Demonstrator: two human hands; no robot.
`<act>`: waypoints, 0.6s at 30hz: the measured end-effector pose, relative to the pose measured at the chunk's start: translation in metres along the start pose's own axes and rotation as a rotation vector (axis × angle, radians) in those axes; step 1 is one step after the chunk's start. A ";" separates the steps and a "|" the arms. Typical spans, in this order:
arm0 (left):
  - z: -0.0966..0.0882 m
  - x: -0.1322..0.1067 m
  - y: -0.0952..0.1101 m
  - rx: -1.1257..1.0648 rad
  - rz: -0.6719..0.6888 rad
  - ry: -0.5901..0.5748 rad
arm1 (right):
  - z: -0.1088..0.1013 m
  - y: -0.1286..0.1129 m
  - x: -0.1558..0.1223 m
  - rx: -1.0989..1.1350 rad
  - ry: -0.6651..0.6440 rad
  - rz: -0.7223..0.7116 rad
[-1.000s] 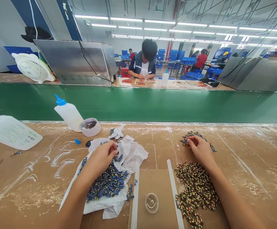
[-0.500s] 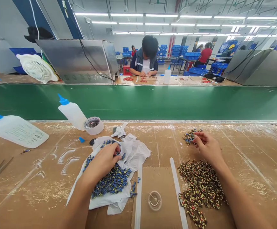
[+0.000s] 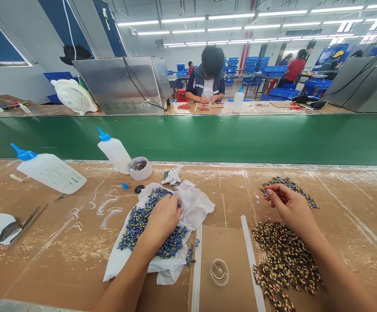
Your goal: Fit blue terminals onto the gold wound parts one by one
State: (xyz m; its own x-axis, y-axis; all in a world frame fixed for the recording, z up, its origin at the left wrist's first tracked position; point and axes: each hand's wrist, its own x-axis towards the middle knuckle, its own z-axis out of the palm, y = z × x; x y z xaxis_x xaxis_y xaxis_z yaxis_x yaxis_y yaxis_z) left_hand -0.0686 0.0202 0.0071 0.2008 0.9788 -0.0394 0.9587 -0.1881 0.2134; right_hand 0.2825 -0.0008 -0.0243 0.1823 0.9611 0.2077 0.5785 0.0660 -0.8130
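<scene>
My left hand point(image 3: 165, 217) reaches over a heap of small blue-and-yellow pieces point(image 3: 139, 223) spread on a crumpled white cloth point(image 3: 196, 203). Its fingers curl down among the pieces, the tips largely hidden. At the right, my right hand point(image 3: 290, 209) has thumb and fingers drawn together in a pinch; anything between them is too small to make out. Just behind it lies a pile of blue, yellow and dark pieces point(image 3: 300, 193). Nearer to me, below that hand, is a big pile of brown-and-yellow pieces with red spots point(image 3: 285, 251).
A small clear cup point(image 3: 220, 273) with a thin stick stands between two white tape strips. Two white squeeze bottles point(image 3: 53, 173), a tape roll point(image 3: 139, 169) and tweezers point(image 3: 29, 223) are at left. Beyond the green belt point(image 3: 207, 138) a co-worker point(image 3: 207, 82) sits.
The view has turned a little left. My left hand has shifted rightward over the blue heap. My right hand has drawn slightly nearer and leftward, showing more of the pile behind it.
</scene>
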 end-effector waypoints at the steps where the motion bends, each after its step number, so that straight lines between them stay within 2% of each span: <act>1: 0.001 0.000 -0.001 -0.019 0.006 -0.005 | 0.001 -0.002 -0.001 -0.011 -0.008 -0.001; 6: 0.001 0.001 -0.004 -0.101 0.042 0.018 | 0.006 -0.005 -0.004 -0.024 -0.058 -0.022; 10: -0.008 0.002 -0.010 -0.190 0.059 0.052 | 0.003 -0.009 -0.005 0.024 -0.066 -0.022; 12: -0.014 0.004 -0.012 -0.250 0.050 0.077 | 0.004 -0.018 -0.010 0.104 -0.111 -0.019; 15: -0.021 0.005 -0.008 -0.391 0.080 0.114 | 0.015 -0.040 -0.025 0.257 -0.326 -0.021; 18: -0.019 0.003 0.007 -0.614 0.154 0.051 | 0.035 -0.065 -0.049 0.261 -0.599 -0.094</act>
State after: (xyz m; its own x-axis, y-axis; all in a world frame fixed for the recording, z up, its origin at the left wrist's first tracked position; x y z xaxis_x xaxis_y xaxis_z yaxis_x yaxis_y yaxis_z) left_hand -0.0653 0.0236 0.0269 0.3029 0.9496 0.0802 0.6262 -0.2618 0.7344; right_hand 0.2076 -0.0427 -0.0006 -0.3775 0.9260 0.0067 0.3448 0.1473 -0.9271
